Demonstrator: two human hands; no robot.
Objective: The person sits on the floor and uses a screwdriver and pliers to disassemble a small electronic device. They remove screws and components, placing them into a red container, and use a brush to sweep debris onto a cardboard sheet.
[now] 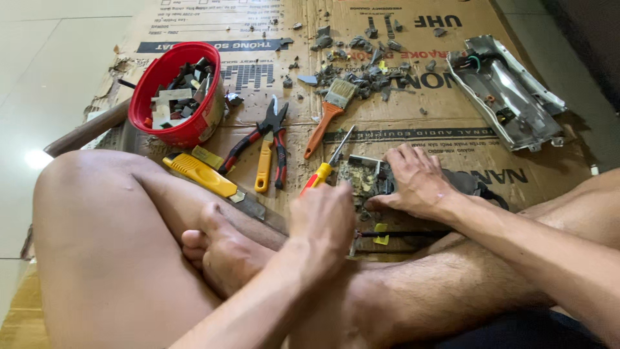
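Fingers: those of the left hand are curled shut around the yellow-and-red handle of a screwdriver; those of the right hand are spread flat and press on a dark, dusty device, gripping nothing.
Red bowl: stands at far left on the cardboard sheet, filled with small grey and dark broken pieces.
Yellow utility knife: lies just below the bowl, blade end toward the legs, out of both hands' reach path.
Pliers: two pairs, one red-handled and one yellow-handled, lie crossed near the knife.
Paintbrush: orange handle, bristles up among grey debris; well apart from the hands.
Screwdriver: shaft slants up and to the right, its tip lifted above the device's left corner rather than seated in it.
Device: rests on the cardboard between the hands, close to the crossed legs, its open left face crusted with dirt.
Technique, as a judgement: the flat right palm should pin the casing firmly while the driver tip seats squarely before force is applied, angled away from the pinning fingers, since a slip could run toward them.
Metal housing: lies at upper right, open side up, well apart.
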